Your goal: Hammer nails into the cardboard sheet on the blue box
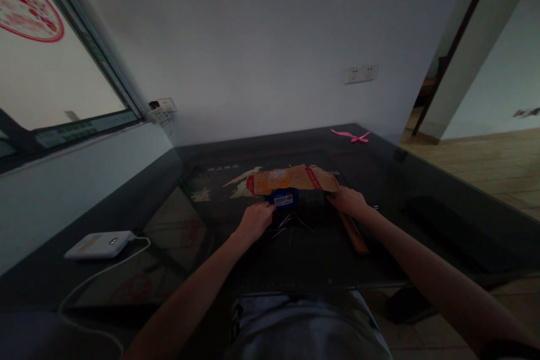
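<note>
A tan patterned strip point(291, 179), seemingly cardboard or packaging with red bands, lies crosswise in front of me. Below its middle sits a small blue box point(284, 198) with a white label. My left hand point(258, 219) is closed at the box's left edge, its fingertips partly hidden. At the strip's right end, my right hand point(349, 201) is closed, its fingers apparently gripping the corner. A wooden handle point(354, 235) runs from beneath that hand toward me; its upper end is hidden. Several thin metal pins or nails point(287, 225) lie between my hands.
The dark table point(253, 270) reaches to the wall. A white device point(100, 244) with a cable point(95, 275) lies at left. A pink ribbon point(353, 136) rests at the far right corner. A long black object point(458, 230) lies at right.
</note>
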